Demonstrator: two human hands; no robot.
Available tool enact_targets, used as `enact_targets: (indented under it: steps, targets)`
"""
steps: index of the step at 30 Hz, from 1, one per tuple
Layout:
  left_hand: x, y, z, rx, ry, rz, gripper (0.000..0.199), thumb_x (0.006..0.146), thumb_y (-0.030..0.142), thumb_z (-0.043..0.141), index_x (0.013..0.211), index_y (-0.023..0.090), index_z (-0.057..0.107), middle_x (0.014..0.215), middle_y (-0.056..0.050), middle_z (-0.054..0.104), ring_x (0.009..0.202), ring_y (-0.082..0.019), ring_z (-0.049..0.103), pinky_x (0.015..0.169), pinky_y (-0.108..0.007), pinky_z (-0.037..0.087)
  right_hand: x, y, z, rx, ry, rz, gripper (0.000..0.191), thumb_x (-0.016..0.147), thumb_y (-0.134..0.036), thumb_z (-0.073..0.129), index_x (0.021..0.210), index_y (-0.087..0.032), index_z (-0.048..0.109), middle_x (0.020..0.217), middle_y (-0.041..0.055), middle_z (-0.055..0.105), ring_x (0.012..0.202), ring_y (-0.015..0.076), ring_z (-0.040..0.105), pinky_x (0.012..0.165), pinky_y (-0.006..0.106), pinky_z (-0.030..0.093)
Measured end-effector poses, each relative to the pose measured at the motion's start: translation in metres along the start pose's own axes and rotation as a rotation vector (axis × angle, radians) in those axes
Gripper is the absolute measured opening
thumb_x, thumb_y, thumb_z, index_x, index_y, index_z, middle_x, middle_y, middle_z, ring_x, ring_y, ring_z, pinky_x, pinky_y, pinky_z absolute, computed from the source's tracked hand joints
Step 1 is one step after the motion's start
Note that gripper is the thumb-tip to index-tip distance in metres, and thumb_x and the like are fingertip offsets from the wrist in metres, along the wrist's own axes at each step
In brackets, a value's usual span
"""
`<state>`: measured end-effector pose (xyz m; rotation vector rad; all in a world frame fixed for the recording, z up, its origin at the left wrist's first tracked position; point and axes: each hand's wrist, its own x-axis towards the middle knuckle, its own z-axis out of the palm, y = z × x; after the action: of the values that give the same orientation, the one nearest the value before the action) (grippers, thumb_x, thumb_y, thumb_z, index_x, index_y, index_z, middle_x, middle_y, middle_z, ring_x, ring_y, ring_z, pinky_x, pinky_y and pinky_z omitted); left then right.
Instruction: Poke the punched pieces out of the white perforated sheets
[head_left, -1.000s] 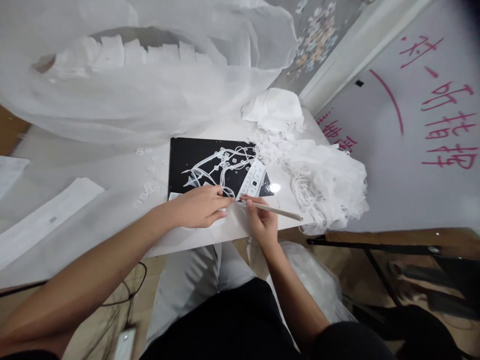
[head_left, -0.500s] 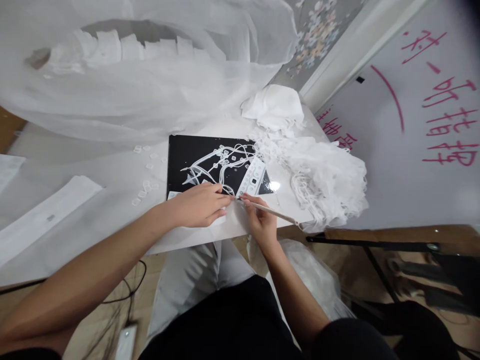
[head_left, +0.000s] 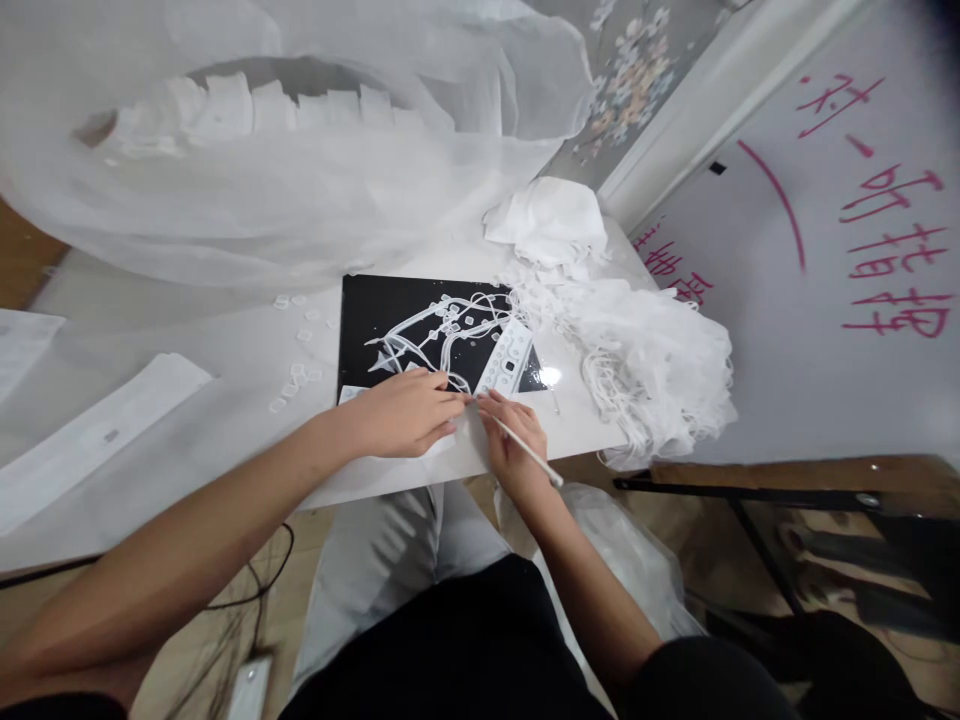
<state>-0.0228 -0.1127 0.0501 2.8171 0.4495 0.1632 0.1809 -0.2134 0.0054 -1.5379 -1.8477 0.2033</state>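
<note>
My left hand [head_left: 409, 412] lies over the near edge of a black board [head_left: 361, 325], its fingers together and fingertips meeting my right hand. What they pinch is too small to make out. Part of a white strip [head_left: 420, 450] shows beneath that hand. My right hand [head_left: 514, 432] is closed around a slender pale rod [head_left: 532, 455], whose near end points back over the wrist. Its other end is hidden by the fingers. White cords [head_left: 442, 350] with small clear squares run across the board toward the fingertips. A white punched card [head_left: 504, 360] lies just beyond my right hand.
To the right is a heap of white corded strips [head_left: 652, 350], with a folded white bundle [head_left: 551, 215] behind. Sheer white fabric [head_left: 300, 190] covers the back left. Small loose squares [head_left: 294, 375] and a long white strip [head_left: 105, 430] lie left. A whiteboard [head_left: 787, 350] stands right.
The rod in my right hand has swung to a steeper angle, its near end moving toward my wrist. My left hand stays by the board's near edge. The view has shifted slightly.
</note>
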Motion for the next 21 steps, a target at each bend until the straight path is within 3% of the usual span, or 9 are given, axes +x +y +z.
enact_targets:
  steps: [4, 12, 18, 21]
  targets:
    - [0.001, 0.003, 0.003, 0.007, 0.042, 0.002, 0.024, 0.101, 0.030, 0.046, 0.103, 0.019, 0.067, 0.122, -0.008, 0.069, 0.103, -0.025, 0.057, 0.089, -0.040, 0.038, -0.004, 0.006, 0.002, -0.116, -0.066, -0.077, 0.030, 0.100, -0.019, 0.047, 0.120, -0.025, 0.068, 0.123, 0.0074, 0.073, 0.127, 0.0250, 0.063, 0.098, 0.042, 0.048]
    - [0.003, 0.005, 0.003, 0.111, 0.024, 0.023, 0.021, 0.100, 0.028, 0.049, 0.104, 0.017, 0.066, 0.120, -0.009, 0.069, 0.101, -0.025, 0.058, 0.087, -0.040, 0.039, 0.010, 0.020, -0.007, -0.089, -0.145, -0.156, 0.032, 0.102, -0.019, 0.043, 0.123, -0.026, 0.066, 0.122, 0.0075, 0.073, 0.113, 0.0212, 0.069, 0.094, 0.038, 0.050]
    - [0.006, 0.009, 0.004, 0.139, 0.005, 0.021, 0.027, 0.102, 0.031, 0.045, 0.106, 0.016, 0.067, 0.127, -0.009, 0.067, 0.103, -0.025, 0.057, 0.088, -0.040, 0.039, 0.015, 0.028, -0.006, -0.037, -0.042, -0.136, 0.030, 0.101, -0.023, 0.043, 0.119, -0.026, 0.068, 0.116, 0.0078, 0.074, 0.109, 0.0218, 0.069, 0.094, 0.038, 0.055]
    - [0.007, 0.009, 0.005, 0.116, -0.003, 0.020, 0.029, 0.102, 0.032, 0.044, 0.108, 0.016, 0.067, 0.126, -0.010, 0.067, 0.104, -0.025, 0.058, 0.090, -0.040, 0.040, 0.028, 0.033, -0.017, -0.061, 0.065, -0.088, 0.031, 0.101, -0.024, 0.040, 0.112, -0.024, 0.070, 0.112, 0.0081, 0.075, 0.103, 0.0216, 0.070, 0.091, 0.037, 0.055]
